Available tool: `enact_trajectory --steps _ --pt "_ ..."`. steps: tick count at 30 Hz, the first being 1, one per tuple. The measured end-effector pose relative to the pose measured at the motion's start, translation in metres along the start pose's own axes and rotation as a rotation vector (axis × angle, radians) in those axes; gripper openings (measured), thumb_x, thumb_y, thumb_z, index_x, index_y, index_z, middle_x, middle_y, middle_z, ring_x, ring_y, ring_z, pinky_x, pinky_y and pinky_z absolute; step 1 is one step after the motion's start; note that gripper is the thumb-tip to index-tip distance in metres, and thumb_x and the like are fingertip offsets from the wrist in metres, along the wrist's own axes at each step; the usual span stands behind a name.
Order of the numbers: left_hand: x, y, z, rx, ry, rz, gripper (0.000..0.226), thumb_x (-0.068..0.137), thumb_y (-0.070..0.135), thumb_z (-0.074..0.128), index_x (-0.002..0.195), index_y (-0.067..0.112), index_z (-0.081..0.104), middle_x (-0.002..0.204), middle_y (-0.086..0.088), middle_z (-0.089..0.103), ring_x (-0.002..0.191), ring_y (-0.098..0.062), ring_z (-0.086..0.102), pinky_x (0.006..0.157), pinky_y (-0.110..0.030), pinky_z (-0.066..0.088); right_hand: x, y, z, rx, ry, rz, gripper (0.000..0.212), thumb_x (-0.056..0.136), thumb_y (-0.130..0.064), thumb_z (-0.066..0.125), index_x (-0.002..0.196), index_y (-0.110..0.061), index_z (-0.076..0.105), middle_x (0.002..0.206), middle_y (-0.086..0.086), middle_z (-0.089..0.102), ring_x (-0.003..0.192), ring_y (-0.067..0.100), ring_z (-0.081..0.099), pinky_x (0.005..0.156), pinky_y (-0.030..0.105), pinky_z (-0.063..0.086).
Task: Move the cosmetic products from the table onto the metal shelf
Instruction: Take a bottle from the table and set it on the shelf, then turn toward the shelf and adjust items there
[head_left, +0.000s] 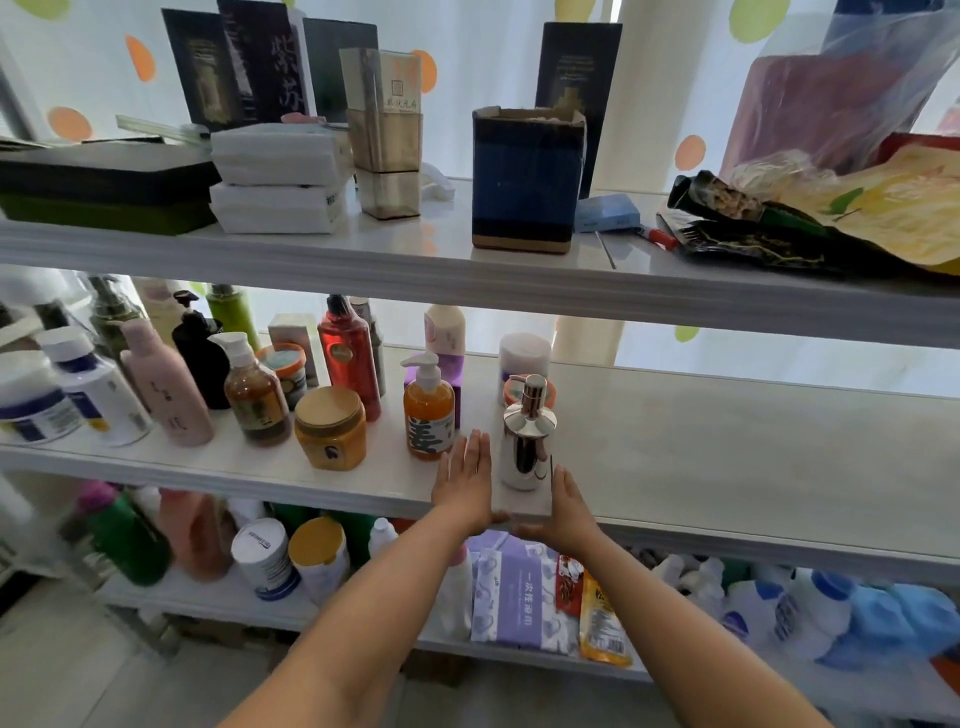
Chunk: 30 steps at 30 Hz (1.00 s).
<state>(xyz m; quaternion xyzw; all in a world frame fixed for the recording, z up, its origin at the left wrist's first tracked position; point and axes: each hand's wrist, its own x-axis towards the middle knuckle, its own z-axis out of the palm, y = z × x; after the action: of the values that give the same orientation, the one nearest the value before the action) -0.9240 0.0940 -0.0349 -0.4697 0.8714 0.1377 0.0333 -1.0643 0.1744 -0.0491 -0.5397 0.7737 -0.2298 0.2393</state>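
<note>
Item: chrome pump bottle (525, 447), upright on a white flat box (524, 503) at the front edge of the metal shelf (727, 441), middle tier. I am pressing my left hand (465, 480) and right hand (569, 512) against the box's sides, fingers (475, 452) straight and together. The bottle is standing between them, with an orange pump bottle (428, 410) just to the left.
</note>
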Motion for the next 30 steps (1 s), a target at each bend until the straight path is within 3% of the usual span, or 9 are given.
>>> enact_trajectory --steps 4,11,17,25,30 --pt "-0.022 -0.012 0.005 0.078 -0.064 0.020 0.108 0.089 0.058 0.053 0.148 0.012 -0.026 0.155 -0.005 -0.031 0.144 -0.025 -0.026 0.117 -0.045 -0.013 -0.019 0.006 0.025 -0.131 -0.085 0.089 0.122 0.074 -0.057 0.069 0.149 -0.009 -0.013 0.159 0.006 -0.014 0.147 0.021 -0.009 0.121 0.036 0.005" --pt "-0.064 -0.073 -0.004 0.120 -0.068 -0.015 0.106 0.088 0.058 0.054 0.150 0.013 -0.020 0.158 -0.007 -0.024 0.145 -0.026 -0.022 0.117 -0.047 -0.012 -0.034 -0.056 0.067 -0.312 -0.144 -0.060 0.121 0.074 -0.055 0.070 0.149 -0.011 -0.014 0.158 0.006 -0.016 0.146 0.022 -0.011 0.121 0.036 0.002" --pt "-0.140 -0.200 -0.021 0.086 0.003 -0.192 0.099 0.093 0.045 0.054 0.150 0.011 -0.019 0.158 -0.005 -0.022 0.146 -0.025 -0.018 0.118 -0.045 -0.008 -0.029 -0.179 0.141 -0.365 -0.249 -0.301 0.124 0.069 -0.056 0.073 0.150 -0.016 -0.012 0.159 0.003 -0.012 0.147 0.020 -0.007 0.121 0.037 0.004" --pt "-0.303 -0.397 -0.034 0.017 0.085 -0.599 0.102 0.090 0.054 0.054 0.150 0.013 -0.018 0.159 -0.004 -0.020 0.146 -0.024 -0.019 0.117 -0.045 -0.012 -0.062 -0.382 0.286 -0.482 -0.398 -0.762 0.121 0.074 -0.065 0.063 0.149 -0.009 -0.014 0.158 0.007 -0.018 0.146 0.020 -0.012 0.120 0.033 -0.002" --pt "-0.415 -0.472 -0.028 -0.084 0.107 -0.832 0.101 0.090 0.057 0.050 0.150 0.013 -0.019 0.158 -0.004 -0.023 0.147 -0.027 -0.016 0.117 -0.045 -0.008 -0.106 -0.485 0.375 -0.493 -0.510 -0.992 0.121 0.074 -0.065 0.063 0.149 -0.010 -0.015 0.158 0.006 -0.017 0.146 0.019 -0.011 0.120 0.033 -0.002"
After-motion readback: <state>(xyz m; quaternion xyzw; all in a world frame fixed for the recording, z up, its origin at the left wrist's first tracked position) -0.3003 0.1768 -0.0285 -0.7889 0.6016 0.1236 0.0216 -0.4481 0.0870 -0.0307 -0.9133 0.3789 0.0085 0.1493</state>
